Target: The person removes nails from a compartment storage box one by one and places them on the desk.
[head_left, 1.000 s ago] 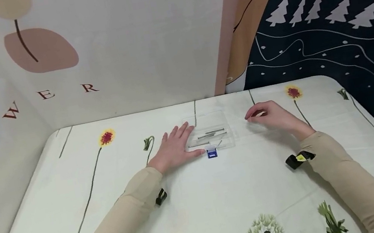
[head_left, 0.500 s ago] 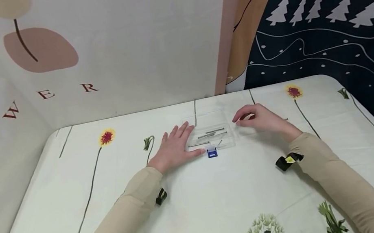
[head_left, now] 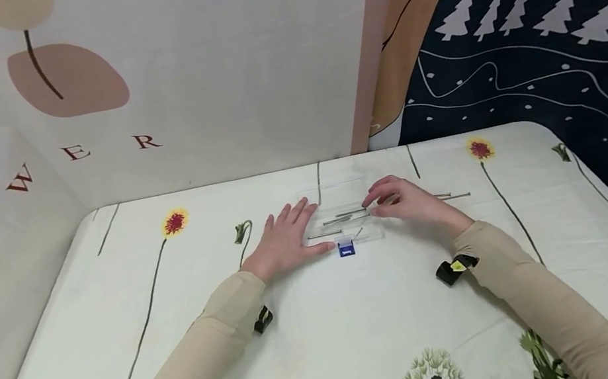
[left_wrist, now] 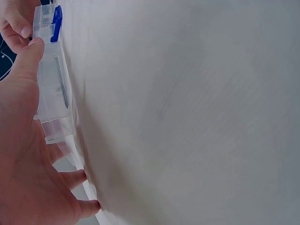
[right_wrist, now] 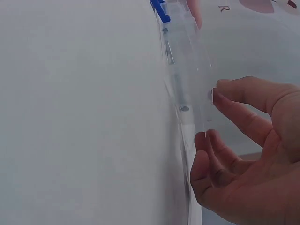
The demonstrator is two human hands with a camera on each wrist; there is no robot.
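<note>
In the head view, an open clear plastic box [head_left: 376,231] with a blue latch [head_left: 346,249] lies on the table, holding several long metal nails [head_left: 325,235]. My left hand [head_left: 282,240] rests at its left side with fingers spread, thumb at the front corner. In the left wrist view that thumb [left_wrist: 30,56] overlaps the box wall. My right hand [head_left: 403,203] is at the box's right end, fingertips over the nail ends. The right wrist view shows its fingers bent and a gap between the upper and lower fingertips [right_wrist: 200,159], with nail heads [right_wrist: 184,108] close by.
Right of the box, nails [head_left: 456,195] lie on the white flowered tablecloth [head_left: 330,346], partly behind my right hand. The clear lid [head_left: 340,191] lies folded back behind the box. A pale printed wall covering [head_left: 234,94] stands close behind the table's far edge.
My right hand has moved left from beside the box to its right end, with its fingers parting slightly. Nails on the cloth behind it have come into view. The left hand has stayed in place.
</note>
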